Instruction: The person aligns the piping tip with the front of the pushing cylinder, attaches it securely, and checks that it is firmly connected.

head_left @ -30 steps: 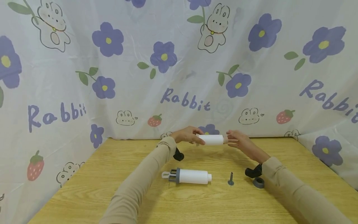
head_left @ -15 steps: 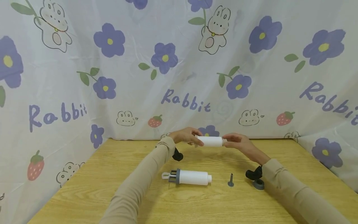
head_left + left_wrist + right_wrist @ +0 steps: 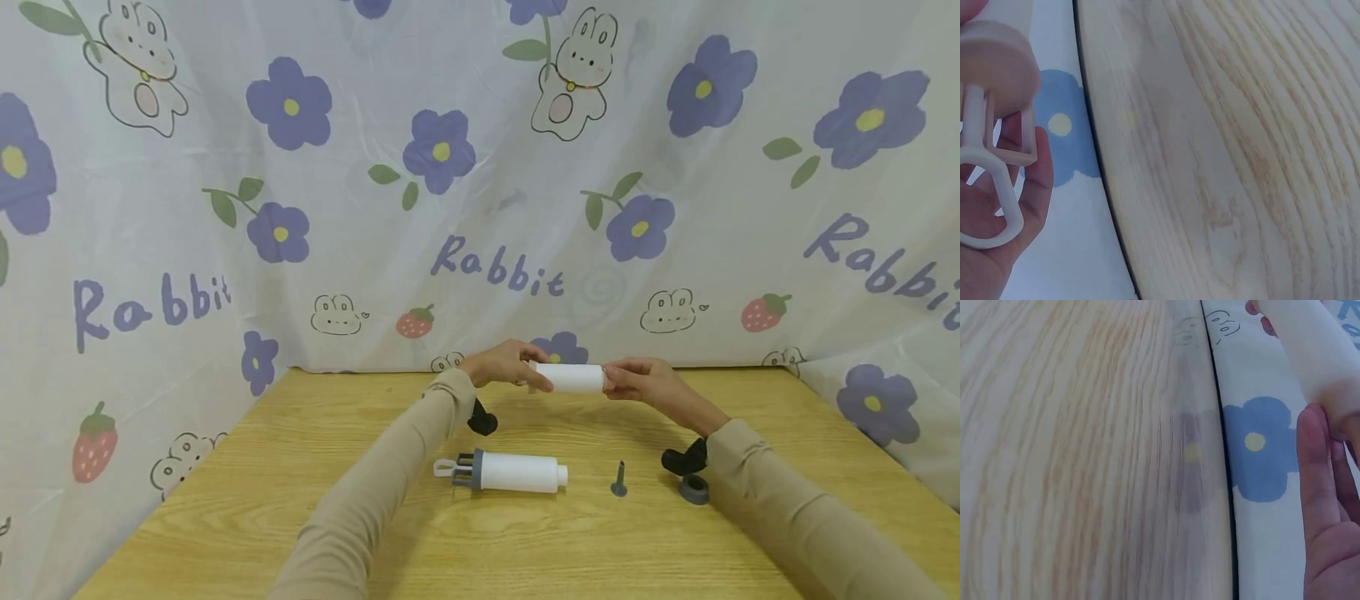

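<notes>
A white plunger syringe [image 3: 570,377] is held level above the far part of the table. My left hand [image 3: 497,364] grips its left end, around a pale pink collar [image 3: 1004,69] with an open frame. A white loop handle [image 3: 1007,194] sticks out past this frame in the left wrist view. At the other end, my right hand [image 3: 656,387] pinches the tip, and its fingers hide most of it. Part of a pinkish end piece [image 3: 1350,422] shows there in the right wrist view.
On the wooden table [image 3: 525,550] lies a second white syringe [image 3: 517,473] with a grey frame. Right of it stand a grey nozzle [image 3: 618,481] and a grey ring [image 3: 694,490]. A patterned cloth [image 3: 360,250] hangs behind the table's far edge.
My right hand has come in from just right of the syringe and its fingers have closed on the tip. The left hand keeps its grip, almost still.
</notes>
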Tool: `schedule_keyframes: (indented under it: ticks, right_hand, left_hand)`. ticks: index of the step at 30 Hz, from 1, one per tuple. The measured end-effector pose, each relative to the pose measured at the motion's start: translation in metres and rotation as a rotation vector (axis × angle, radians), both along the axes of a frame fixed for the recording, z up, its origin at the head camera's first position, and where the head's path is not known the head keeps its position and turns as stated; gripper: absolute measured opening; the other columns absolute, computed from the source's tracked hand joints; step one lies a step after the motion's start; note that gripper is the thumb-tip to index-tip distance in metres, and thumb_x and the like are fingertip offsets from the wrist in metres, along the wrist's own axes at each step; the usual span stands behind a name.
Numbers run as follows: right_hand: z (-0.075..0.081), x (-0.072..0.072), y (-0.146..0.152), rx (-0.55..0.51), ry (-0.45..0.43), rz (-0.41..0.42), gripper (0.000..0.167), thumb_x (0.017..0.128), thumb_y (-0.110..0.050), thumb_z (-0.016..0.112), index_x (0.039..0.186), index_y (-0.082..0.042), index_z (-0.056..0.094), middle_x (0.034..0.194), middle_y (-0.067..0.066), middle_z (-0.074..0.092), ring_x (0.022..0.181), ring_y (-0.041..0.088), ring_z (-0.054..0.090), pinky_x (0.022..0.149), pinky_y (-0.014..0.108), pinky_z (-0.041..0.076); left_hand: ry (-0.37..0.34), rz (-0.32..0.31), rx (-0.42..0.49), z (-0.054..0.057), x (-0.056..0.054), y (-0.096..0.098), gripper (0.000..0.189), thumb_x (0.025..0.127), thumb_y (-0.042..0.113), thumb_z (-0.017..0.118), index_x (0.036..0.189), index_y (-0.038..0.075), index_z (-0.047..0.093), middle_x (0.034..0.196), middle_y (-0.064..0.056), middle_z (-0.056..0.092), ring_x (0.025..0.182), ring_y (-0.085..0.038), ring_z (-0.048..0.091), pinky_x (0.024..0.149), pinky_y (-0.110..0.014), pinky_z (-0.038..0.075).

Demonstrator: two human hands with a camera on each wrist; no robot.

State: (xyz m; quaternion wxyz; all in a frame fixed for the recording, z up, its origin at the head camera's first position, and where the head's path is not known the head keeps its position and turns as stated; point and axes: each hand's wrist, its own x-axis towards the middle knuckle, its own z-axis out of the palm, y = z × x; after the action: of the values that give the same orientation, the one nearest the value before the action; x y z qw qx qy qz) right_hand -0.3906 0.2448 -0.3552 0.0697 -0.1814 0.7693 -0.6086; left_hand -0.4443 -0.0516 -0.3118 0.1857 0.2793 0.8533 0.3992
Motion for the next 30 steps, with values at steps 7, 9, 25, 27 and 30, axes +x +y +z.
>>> schedule_keyframes:
  ticks: [7, 9, 25, 27, 30]
  right_hand:
    - [0.003, -0.005, 0.002, -0.069, -0.142, 0.033, 0.056, 0.102, -0.024, 0.059, 0.142, 0.011, 0.043, 0.111, 0.004, 0.067, 0.104, 0.021, 0.071, 0.108, 0.052, 0.042]
    - [0.004, -0.005, 0.002, -0.080, -0.180, 0.036, 0.056, 0.102, -0.022, 0.059, 0.144, 0.012, 0.041, 0.111, 0.004, 0.067, 0.102, 0.019, 0.071, 0.108, 0.050, 0.043]
    - [0.008, 0.014, -0.007, 0.196, 0.243, 0.000, 0.058, 0.099, -0.029, 0.064, 0.149, -0.009, 0.043, 0.152, 0.021, 0.043, 0.136, 0.045, 0.046, 0.105, 0.055, 0.046]
    - [0.006, 0.014, -0.009, 0.182, 0.273, -0.026, 0.055, 0.098, -0.026, 0.066, 0.146, -0.007, 0.048, 0.150, 0.023, 0.045, 0.135, 0.047, 0.046, 0.103, 0.054, 0.048]
    - [0.003, 0.013, -0.009, 0.184, 0.285, -0.054, 0.051, 0.096, -0.025, 0.068, 0.141, -0.005, 0.054, 0.144, 0.023, 0.052, 0.132, 0.047, 0.050, 0.100, 0.052, 0.051]
  left_hand:
    - [0.050, -0.012, -0.009, 0.003, 0.003, 0.003, 0.042, 0.082, 0.024, 0.083, 0.120, 0.014, 0.067, 0.121, -0.004, 0.063, 0.097, -0.018, 0.055, 0.079, -0.033, 0.047]
    - [0.056, -0.010, -0.007, 0.002, 0.004, 0.004, 0.040, 0.082, 0.023, 0.083, 0.118, 0.014, 0.068, 0.120, -0.004, 0.062, 0.096, -0.018, 0.054, 0.081, -0.036, 0.048]
    - [-0.014, -0.021, 0.015, 0.015, 0.001, -0.011, 0.050, 0.086, 0.022, 0.078, 0.131, 0.011, 0.062, 0.109, -0.007, 0.068, 0.084, -0.021, 0.060, 0.068, -0.026, 0.045]
    - [-0.027, -0.033, 0.020, 0.015, 0.000, -0.011, 0.049, 0.086, 0.022, 0.078, 0.131, 0.011, 0.062, 0.107, -0.007, 0.068, 0.082, -0.019, 0.060, 0.068, -0.026, 0.045]
    - [-0.037, -0.035, 0.032, 0.012, 0.001, -0.010, 0.047, 0.085, 0.022, 0.080, 0.128, 0.012, 0.064, 0.106, -0.006, 0.069, 0.079, -0.017, 0.059, 0.069, -0.027, 0.046]
